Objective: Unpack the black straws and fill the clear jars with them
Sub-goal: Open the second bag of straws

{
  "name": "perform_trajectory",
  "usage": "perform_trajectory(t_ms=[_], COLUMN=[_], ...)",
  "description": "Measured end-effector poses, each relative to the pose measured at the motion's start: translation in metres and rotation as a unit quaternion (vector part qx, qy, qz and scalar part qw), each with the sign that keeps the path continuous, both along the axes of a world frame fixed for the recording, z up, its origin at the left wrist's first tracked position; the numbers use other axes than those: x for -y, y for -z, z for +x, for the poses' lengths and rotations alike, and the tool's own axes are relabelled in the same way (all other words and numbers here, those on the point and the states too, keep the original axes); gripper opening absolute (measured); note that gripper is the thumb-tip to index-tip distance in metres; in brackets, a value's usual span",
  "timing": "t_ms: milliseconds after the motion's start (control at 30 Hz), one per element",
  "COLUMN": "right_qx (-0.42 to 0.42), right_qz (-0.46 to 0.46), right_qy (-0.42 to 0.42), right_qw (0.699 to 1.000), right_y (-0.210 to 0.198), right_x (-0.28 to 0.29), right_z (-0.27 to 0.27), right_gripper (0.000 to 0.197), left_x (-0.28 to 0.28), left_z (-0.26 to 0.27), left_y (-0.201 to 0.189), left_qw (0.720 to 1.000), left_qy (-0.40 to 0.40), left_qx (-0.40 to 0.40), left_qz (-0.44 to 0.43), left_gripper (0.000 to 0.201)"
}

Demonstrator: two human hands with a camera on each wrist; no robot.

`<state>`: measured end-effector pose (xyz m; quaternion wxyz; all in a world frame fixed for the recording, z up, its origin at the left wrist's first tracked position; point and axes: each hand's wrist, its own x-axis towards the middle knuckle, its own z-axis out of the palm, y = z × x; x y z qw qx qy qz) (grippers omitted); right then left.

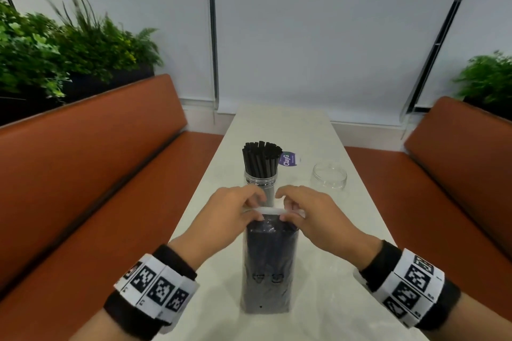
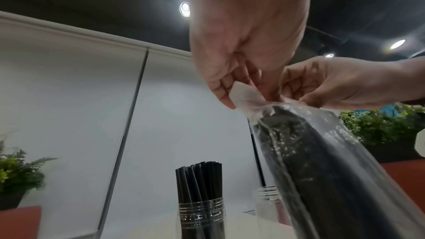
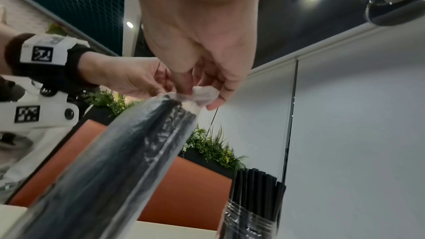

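Nearest the head camera: both wrists, each in a black cuff with white marker bands (image 1: 155, 286). Clear plastic bag of black straws (image 1: 268, 266) standing upright on the pale stone worktop (image 1: 327, 299), bottom end on the surface, top end up between the hands. Left hand (image 1: 235, 209) pinching the white sealed strip at the bag's top edge, fingers curled over it, thumb on the near side. Right hand (image 1: 302, 209) pinching the same strip just beside the left, fingers curled, thumb pressed to the film. Strip bunched between the two grips in the wrist views; bag mouth not visibly open. Beyond the hands: tall clear threaded jar (image 1: 260, 184) upright, packed with black straws sticking out above its rim. Second clear jar (image 1: 329, 176), short and wide, further right on the worktop, apart from the first. Purple round sticker (image 1: 289, 159) flat on the worktop behind the tall jar. Orange padded benches (image 1: 91, 152) on both sides, green plants (image 1: 69, 44) behind them.
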<state>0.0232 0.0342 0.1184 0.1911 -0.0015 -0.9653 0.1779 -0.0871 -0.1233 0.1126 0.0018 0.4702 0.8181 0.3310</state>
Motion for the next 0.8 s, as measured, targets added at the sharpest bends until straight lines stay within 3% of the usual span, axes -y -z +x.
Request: perform_trajectory(t_ms=[67, 133, 200, 400, 500, 567, 600, 800], right_qx=[-0.005, -0.006, -0.006, 0.0, 0.011, 0.004, 0.003, -0.008], right_qz=[0.051, 0.073, 0.043, -0.051, -0.089, -0.099, -0.096, -0.094], right_qy=[-0.009, -0.012, -0.003, 0.051, 0.059, 0.05, 0.044, 0.066], right_qw=[0.999, 0.997, 0.999, 0.997, 0.994, 0.994, 0.994, 0.993], right_y=[-0.004, -0.006, -0.007, -0.014, -0.014, -0.016, -0.017, -0.021], right_x=[0.002, 0.004, 0.005, 0.009, 0.009, 0.009, 0.009, 0.007], right_z=[0.002, 0.001, -0.002, -0.014, -0.013, -0.012, -0.012, -0.016], right_gripper=[0.015, 0.029, 0.033, 0.018, 0.022, 0.012, 0.006, 0.013], left_x=[0.0, 0.0, 0.0, -0.004, -0.002, 0.0, 0.0, -0.005], left_z=[-0.003, -0.006, -0.01, -0.013, -0.017, -0.018, -0.018, -0.019], left_y=[-0.004, -0.005, -0.007, -0.014, -0.013, -0.013, -0.014, -0.018], left_qw=[0.999, 0.998, 0.999, 0.998, 0.993, 0.99, 0.99, 0.992], left_qy=[0.002, 0.004, 0.012, 0.047, 0.077, 0.079, 0.078, 0.062], left_qx=[0.034, 0.043, 0.014, -0.016, -0.087, -0.112, -0.113, -0.095], left_qz=[0.021, 0.037, 0.046, 0.049, 0.032, 0.03, 0.03, 0.059], left_gripper=[0.018, 0.013, 0.003, 0.01, 0.008, 0.011, 0.013, 0.015])
